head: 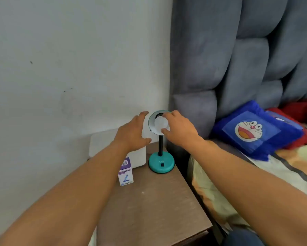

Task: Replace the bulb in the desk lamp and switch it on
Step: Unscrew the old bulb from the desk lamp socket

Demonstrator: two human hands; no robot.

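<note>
A teal desk lamp with a black neck stands at the back of a brown bedside table. Its round shade faces me, and a white bulb sits in it. My right hand has its fingertips and thumb closed around the bulb. My left hand hovers just left of the shade, fingers spread and holding nothing. A small purple and white bulb box stands upright on the table, left of the lamp base.
A white box-like object stands against the wall behind the bulb box. A bed with a patterned sheet borders the table on the right, with a blue cartoon pillow and a grey padded headboard.
</note>
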